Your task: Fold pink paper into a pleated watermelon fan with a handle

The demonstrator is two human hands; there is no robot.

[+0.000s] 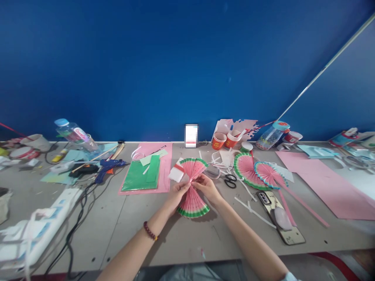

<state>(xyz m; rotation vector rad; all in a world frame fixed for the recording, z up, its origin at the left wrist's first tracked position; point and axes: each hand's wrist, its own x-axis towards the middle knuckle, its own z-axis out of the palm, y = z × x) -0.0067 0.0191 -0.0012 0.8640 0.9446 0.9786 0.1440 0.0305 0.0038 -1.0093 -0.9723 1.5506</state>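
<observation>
A pleated paper fan (pixel 193 203), pink with dark seed dots and a green edge like a watermelon, spreads above and below its pinched middle. My left hand (pixel 177 194) grips that middle from the left, thumb and fingers closed on the folds. From the right, my right hand (pixel 208 188) pinches the same spot with its fingertips. The two hands nearly meet there, and they hide part of the centre. Behind the fan's upper left lies a white and red packet (pixel 176 171). Black-handled scissors (pixel 230 180) rest to the right.
Two finished watermelon fans (pixel 249 171) overlap on the right, near a phone (pixel 281 218). Green paper (pixel 140 175) lies on a pink sheet at left. A blue glue gun (pixel 107 168), cables and a power strip (pixel 49 226) occupy the far left. Paper cups (pixel 218 141) stand at the back.
</observation>
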